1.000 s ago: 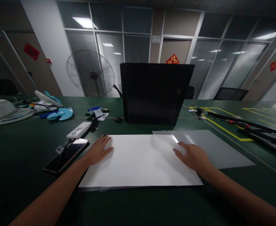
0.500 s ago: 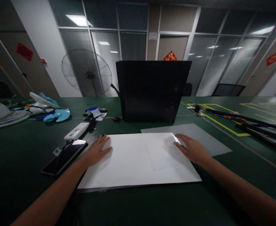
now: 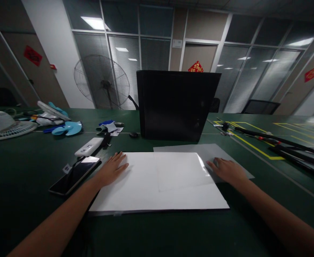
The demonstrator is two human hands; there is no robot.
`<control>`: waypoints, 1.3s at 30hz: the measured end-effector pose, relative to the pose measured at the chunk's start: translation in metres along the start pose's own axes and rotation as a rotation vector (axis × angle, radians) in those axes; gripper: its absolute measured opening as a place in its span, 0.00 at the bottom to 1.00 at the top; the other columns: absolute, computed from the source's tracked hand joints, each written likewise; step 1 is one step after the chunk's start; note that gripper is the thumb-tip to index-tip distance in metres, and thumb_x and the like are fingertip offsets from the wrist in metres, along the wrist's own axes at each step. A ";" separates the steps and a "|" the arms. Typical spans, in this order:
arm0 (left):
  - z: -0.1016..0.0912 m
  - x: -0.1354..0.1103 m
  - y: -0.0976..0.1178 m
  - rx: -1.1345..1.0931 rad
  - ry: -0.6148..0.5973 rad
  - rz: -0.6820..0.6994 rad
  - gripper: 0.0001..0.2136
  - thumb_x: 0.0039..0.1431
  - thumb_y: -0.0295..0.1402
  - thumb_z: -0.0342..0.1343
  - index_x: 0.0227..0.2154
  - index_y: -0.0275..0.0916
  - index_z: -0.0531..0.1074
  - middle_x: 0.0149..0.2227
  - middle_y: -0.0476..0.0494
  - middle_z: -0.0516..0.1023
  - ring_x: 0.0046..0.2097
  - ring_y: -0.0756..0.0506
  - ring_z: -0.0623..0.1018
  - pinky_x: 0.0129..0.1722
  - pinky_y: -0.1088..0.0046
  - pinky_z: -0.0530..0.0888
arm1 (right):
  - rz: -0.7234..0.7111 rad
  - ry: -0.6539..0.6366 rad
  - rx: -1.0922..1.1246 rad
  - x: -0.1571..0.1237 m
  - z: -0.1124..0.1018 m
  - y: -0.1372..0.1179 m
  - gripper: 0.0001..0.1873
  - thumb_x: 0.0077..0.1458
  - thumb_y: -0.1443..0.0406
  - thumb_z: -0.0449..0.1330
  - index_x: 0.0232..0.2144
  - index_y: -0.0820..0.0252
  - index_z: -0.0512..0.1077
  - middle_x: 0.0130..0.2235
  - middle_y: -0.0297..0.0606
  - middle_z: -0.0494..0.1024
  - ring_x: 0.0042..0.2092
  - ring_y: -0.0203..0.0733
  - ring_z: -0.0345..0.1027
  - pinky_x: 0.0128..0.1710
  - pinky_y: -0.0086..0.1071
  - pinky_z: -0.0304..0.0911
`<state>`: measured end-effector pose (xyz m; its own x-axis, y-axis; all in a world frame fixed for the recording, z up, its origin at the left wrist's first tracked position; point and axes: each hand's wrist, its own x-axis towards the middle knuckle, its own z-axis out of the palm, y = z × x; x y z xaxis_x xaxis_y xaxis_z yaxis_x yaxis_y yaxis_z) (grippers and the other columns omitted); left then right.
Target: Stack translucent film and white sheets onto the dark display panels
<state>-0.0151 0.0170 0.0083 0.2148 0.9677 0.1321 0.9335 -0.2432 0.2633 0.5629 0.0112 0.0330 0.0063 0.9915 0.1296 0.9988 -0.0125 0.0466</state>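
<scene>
A large white sheet (image 3: 146, 189) lies flat on the green table (image 3: 173, 232) in front of me. A thinner translucent sheet (image 3: 183, 162) lies partly over its right half and sticks out to the right. My left hand (image 3: 112, 170) rests flat, fingers stretched, on the white sheet's left far corner. My right hand (image 3: 228, 169) lies flat with fingers spread on the translucent sheet's right part, just past the white sheet's right edge.
A tall black box (image 3: 175, 105) stands behind the sheets. A phone (image 3: 75, 175) and a white power bank (image 3: 89, 147) lie at the left, fan parts (image 3: 65, 128) further back. Black rods (image 3: 285, 144) and yellow floor-tape lines (image 3: 255, 144) are on the right.
The translucent sheet has slid leftward over the white sheet under my right hand. My left hand has stayed on the white sheet's corner.
</scene>
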 end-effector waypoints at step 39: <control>0.014 0.007 -0.023 -0.111 0.055 -0.006 0.37 0.66 0.49 0.46 0.71 0.29 0.58 0.75 0.28 0.55 0.76 0.32 0.56 0.74 0.48 0.53 | -0.637 0.197 0.268 -0.036 -0.021 -0.069 0.21 0.70 0.51 0.56 0.53 0.55 0.80 0.48 0.44 0.84 0.49 0.53 0.78 0.53 0.56 0.71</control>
<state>-0.0313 0.0305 -0.0107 0.1906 0.9648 0.1813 0.8967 -0.2463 0.3679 0.4932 -0.0268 0.0461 -0.5649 0.7538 0.3355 0.7834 0.6177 -0.0689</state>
